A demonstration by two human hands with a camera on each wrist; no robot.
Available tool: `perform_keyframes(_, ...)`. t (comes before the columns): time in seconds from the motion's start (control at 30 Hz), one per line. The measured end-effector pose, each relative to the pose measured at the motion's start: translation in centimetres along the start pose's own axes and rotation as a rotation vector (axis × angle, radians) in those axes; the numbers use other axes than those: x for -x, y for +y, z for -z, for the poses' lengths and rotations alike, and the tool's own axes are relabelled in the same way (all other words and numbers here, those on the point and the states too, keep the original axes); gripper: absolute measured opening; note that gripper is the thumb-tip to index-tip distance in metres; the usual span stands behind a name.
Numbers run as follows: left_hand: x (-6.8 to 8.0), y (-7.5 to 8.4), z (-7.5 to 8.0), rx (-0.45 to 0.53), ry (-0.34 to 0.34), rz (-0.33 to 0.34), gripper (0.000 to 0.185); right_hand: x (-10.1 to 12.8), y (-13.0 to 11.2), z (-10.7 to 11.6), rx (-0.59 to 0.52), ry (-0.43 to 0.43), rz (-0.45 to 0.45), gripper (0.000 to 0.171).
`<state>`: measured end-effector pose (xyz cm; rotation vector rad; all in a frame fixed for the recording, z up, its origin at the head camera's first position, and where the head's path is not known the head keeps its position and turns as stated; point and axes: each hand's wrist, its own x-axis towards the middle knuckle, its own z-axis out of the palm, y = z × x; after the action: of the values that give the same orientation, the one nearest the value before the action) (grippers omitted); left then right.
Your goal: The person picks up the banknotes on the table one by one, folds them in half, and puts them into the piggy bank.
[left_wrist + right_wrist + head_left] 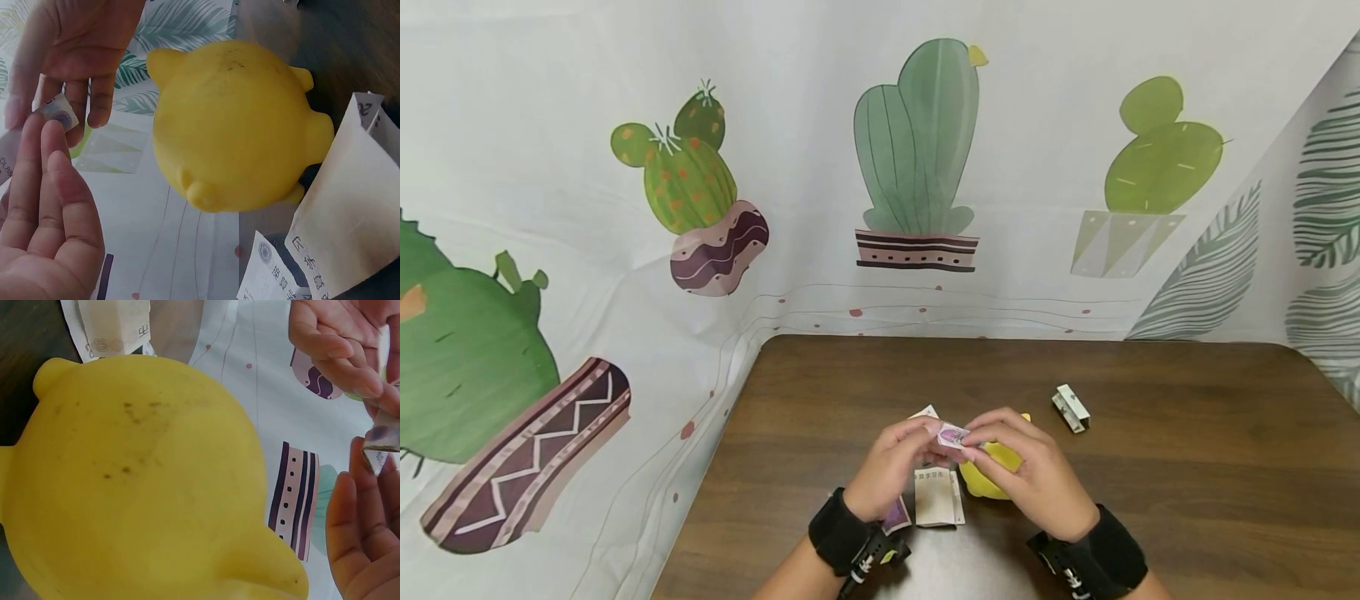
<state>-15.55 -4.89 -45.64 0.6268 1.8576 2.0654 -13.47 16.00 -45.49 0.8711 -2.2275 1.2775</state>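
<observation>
Both hands meet over the table in the head view, pinching one small folded paper note (951, 435) with a pink-purple print. My left hand (887, 471) grips its left end, while the right hand (1033, 471) has thumb and fingers on its right end. In the left wrist view, a corner of the note (61, 114) pokes out between the fingers. Below the right hand stands a round yellow piggy bank (231, 125), partly covered by that hand in the head view. Dark smudges mark its surface (137, 469).
Near the left hand, a folded beige note (932, 500) with printed characters stands on the brown table (1210, 467), beside a purple note (896, 518). Another folded note (1071, 408) lies farther back on the right. Behind hangs a cactus-print cloth (1037, 167).
</observation>
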Motion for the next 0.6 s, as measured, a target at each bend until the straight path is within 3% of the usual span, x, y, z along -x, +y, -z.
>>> perform_keyframes(0.33,0.12,0.12,-0.42,-0.051,0.012,0.018,0.036,0.02,0.22,-0.17,-0.004,-0.019,0.013,0.03)
perform_keyframes(0.6,-0.01,-0.37,-0.46,-0.058,0.044,0.042,0.031,0.06,0.11,-0.3,0.045,-0.029,-0.056,0.032)
